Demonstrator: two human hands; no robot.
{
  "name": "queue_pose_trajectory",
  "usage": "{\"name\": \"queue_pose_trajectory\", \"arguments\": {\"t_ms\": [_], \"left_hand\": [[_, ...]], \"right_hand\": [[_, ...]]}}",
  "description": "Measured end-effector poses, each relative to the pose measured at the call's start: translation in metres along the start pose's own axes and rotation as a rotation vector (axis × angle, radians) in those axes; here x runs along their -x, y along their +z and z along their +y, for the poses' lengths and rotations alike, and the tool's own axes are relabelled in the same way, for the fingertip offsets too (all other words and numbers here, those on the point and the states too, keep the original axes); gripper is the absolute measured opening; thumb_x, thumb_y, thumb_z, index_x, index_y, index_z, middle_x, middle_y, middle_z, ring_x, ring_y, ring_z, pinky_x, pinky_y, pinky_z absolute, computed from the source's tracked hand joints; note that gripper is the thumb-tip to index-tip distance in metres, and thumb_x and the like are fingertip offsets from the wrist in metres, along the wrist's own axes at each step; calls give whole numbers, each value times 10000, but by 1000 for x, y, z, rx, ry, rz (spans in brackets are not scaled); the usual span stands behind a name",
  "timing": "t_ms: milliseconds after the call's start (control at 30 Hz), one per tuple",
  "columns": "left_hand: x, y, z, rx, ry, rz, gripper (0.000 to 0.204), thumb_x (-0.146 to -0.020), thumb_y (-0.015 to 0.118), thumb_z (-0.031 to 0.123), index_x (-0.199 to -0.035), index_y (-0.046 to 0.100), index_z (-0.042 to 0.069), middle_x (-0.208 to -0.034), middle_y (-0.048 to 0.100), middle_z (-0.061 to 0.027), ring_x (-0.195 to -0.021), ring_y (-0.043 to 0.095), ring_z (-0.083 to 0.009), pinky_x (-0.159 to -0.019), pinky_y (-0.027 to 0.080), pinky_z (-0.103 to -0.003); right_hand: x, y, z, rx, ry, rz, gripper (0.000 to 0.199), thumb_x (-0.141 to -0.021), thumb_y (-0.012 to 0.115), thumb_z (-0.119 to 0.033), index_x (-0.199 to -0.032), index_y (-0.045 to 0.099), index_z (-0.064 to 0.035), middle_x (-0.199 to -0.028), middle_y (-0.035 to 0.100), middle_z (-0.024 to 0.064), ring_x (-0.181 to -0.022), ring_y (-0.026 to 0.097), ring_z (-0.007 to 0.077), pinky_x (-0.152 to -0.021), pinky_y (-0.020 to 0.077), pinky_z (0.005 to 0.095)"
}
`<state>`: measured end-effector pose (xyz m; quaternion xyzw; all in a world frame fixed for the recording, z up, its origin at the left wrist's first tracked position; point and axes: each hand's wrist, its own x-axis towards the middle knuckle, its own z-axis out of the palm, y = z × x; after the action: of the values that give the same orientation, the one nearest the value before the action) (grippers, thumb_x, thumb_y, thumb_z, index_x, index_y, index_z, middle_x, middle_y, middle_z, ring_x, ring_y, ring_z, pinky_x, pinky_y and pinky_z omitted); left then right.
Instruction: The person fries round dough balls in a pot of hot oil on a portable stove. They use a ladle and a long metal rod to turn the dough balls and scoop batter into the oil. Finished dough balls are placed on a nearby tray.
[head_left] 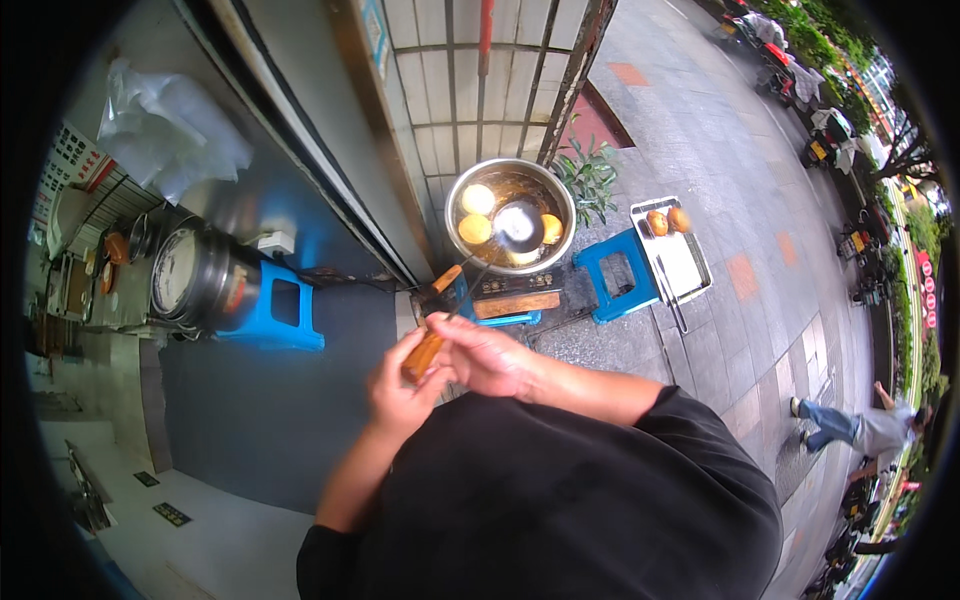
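Note:
My left hand (405, 378) is closed round the wooden handle (424, 356) of a thin metal-shafted tool. Beside it, my right hand (484, 358) has its fingers closed at the upper end of that handle, where the shaft leaves it. The shaft slants up toward a round steel pot (452, 232) of dark oil; its working end cannot be made out. Several round yellow pieces of fried dough (478, 199) float in the oil. A second wooden handle (446, 280) sticks out near the pot's front left rim, apart from my hands.
Right of the pot, a blue stool (612, 262) bears a white tray (690, 270) with two browned round pieces (668, 221) and tongs (672, 297). At left, a large dark pot (205, 278) adjoins another blue stool (270, 308). A plastic bag (175, 130) hangs above. A person (865, 430) walks on the pavement.

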<state>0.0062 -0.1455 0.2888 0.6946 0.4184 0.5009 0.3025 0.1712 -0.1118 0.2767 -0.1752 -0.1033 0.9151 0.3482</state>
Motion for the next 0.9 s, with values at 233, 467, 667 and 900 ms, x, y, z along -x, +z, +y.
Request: {"name": "queue_pose_trajectory", "arguments": {"t_ms": [233,467,667,900], "left_hand": [[53,-166,-35,91,-309,222,393,-874,669,65,-1229,555,-58,-1083,668,-140,-973,653,-196,-847,518,-305],[74,-329,-21,-106,-347,653,429,-1017,444,264,-1261,524,-79,-929,662,-122,-637,538,-92,-558,421,-195],[82,-447,-10,-63,-324,1120,310,-988,481,223,-1025,595,-63,-595,545,-61,-408,365,-54,-392,278,-151],[49,-551,-40,-329,-220,1170,332,-990,438,230,-1063,589,-56,-549,518,-64,-372,307,-64,-406,271,-175]], "right_hand": [[-128,90,135,65,148,41,207,-908,681,-347,-1045,598,-216,-1044,638,-60,-970,597,87,-840,456,285],[-255,210,228,309,210,-390,383,-924,674,-213,-1227,515,-44,-1061,626,31,-954,601,110,-799,482,237],[-331,180,263,1162,120,-165,444,-909,665,-344,-1276,552,-123,-954,670,72,-894,629,133,-767,519,299],[-466,119,236,1720,-40,242,563,-868,655,-423,-1338,494,-157,-1066,684,120,-904,675,311,-777,535,415]]}}
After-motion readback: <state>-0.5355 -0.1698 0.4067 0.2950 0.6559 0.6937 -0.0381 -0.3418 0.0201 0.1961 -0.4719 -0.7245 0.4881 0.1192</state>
